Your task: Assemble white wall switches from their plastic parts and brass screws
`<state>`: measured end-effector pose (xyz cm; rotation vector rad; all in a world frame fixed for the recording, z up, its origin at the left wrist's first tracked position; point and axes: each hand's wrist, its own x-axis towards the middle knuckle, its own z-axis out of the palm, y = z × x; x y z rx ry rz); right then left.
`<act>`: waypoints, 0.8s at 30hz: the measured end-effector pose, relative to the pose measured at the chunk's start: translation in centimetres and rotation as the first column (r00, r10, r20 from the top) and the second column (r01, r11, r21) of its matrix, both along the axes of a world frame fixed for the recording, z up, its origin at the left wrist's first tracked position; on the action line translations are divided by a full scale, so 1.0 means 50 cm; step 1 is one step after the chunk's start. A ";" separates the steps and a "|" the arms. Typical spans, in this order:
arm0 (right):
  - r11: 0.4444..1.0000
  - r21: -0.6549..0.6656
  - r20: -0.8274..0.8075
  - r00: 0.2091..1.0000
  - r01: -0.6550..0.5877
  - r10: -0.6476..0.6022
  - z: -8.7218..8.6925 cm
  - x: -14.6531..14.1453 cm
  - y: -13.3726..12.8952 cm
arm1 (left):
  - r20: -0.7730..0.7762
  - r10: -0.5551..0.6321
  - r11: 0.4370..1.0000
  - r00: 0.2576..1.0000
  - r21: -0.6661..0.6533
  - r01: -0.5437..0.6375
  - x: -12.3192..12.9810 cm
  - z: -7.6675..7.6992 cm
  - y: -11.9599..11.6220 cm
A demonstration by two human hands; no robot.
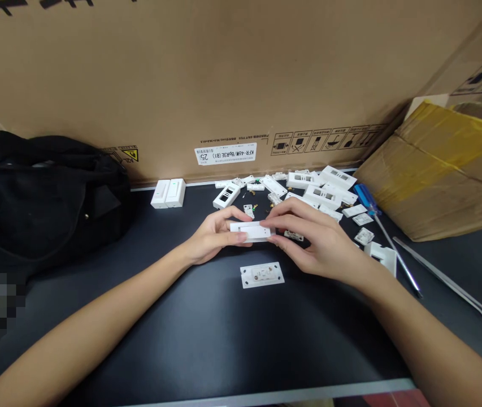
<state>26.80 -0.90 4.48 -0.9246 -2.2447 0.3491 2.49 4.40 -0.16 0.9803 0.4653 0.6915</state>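
Between both hands, above the black table, is a white plastic switch cover with a long rocker set in it. My left hand grips its left end, thumb on the near face and fingers behind. At the right end, the fingertips of my right hand pinch the cover. Just below lies a flat white back plate with slots and small metal parts in its middle. Behind the hands, a small white switch part sits near tiny brass and green pieces. My fingers hide part of the cover.
Several white housings and small parts are heaped at the back right. Two whole switches stand at back left. A screwdriver and tweezers lie right, by a cardboard box. A black bag is left; a large carton stands behind.
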 end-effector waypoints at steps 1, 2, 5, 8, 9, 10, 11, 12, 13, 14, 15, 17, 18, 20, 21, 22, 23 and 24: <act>1.000 0.005 0.008 1.000 -0.002 0.002 0.000 0.000 0.000 | 0.001 0.000 1.000 1.000 -0.004 0.000 0.000 0.000 0.000; 1.000 0.008 0.018 1.000 -0.007 0.006 0.000 0.000 -0.001 | 0.003 -0.002 1.000 1.000 -0.004 0.002 -0.001 0.000 -0.001; 1.000 0.027 0.058 0.998 -0.012 0.010 -0.002 -0.002 -0.002 | 0.003 -0.010 1.000 1.000 0.012 0.010 0.000 0.000 -0.002; 0.997 0.077 0.130 0.991 0.008 -0.018 -0.004 -0.006 -0.002 | -0.007 -0.010 0.999 1.000 0.036 0.010 0.001 -0.002 -0.003; 0.996 0.093 0.150 0.988 0.012 -0.026 -0.005 -0.007 -0.002 | -0.014 -0.009 0.999 1.000 0.041 0.010 0.001 -0.003 -0.004; 0.994 0.104 0.162 0.986 0.016 -0.032 -0.005 -0.007 -0.002 | -0.024 -0.008 0.999 1.000 0.044 0.009 0.001 -0.004 -0.004; 0.994 0.108 0.167 0.985 0.019 -0.037 -0.005 -0.007 -0.003 | -0.036 -0.005 0.999 0.999 0.042 0.007 0.001 -0.005 -0.004; 0.994 0.107 0.170 0.985 0.021 -0.039 -0.004 -0.008 -0.003 | -0.048 -0.002 0.999 0.999 0.038 0.003 0.001 -0.006 -0.004; 0.994 0.104 0.173 0.984 0.022 -0.040 -0.003 -0.007 -0.004 | -0.060 0.001 0.999 0.998 0.034 0.001 0.001 -0.007 -0.003; 0.995 0.100 0.175 0.984 0.023 -0.041 -0.002 -0.007 -0.005 | -0.068 0.003 1.000 0.998 0.031 -0.001 0.001 -0.007 -0.003; 0.995 0.096 0.175 0.984 0.025 -0.042 -0.001 -0.006 -0.006 | -0.072 0.004 1.000 0.997 0.030 -0.002 0.002 -0.007 -0.003; 0.996 0.087 0.176 0.983 0.035 -0.050 0.001 -0.004 -0.008 | -0.064 0.011 0.999 0.998 0.033 -0.009 0.003 -0.006 -0.003; 0.996 0.079 0.180 0.982 0.041 -0.055 0.002 -0.003 -0.009 | -0.057 0.015 0.999 0.998 0.037 -0.013 0.004 -0.006 -0.003; 0.996 0.068 0.192 0.979 0.051 -0.063 0.002 -0.002 -0.011 | -0.053 0.022 0.999 0.998 0.043 -0.020 0.004 -0.005 -0.002; 0.996 0.065 0.200 0.978 0.053 -0.065 0.002 -0.002 -0.011 | -0.055 0.023 0.999 0.998 0.046 -0.021 0.005 -0.005 -0.002; 0.997 0.063 0.205 0.976 0.054 -0.066 0.002 -0.002 -0.011 | -0.059 0.024 0.999 0.998 0.048 -0.022 0.005 -0.006 -0.002; 0.997 0.063 0.209 0.976 0.054 -0.066 0.001 -0.002 -0.011 | -0.065 0.026 0.999 0.998 0.050 -0.023 0.004 -0.007 -0.002; 0.997 0.062 0.210 0.975 0.056 -0.068 0.001 -0.003 -0.011 | -0.072 0.029 0.998 0.997 0.051 -0.026 0.004 -0.009 -0.002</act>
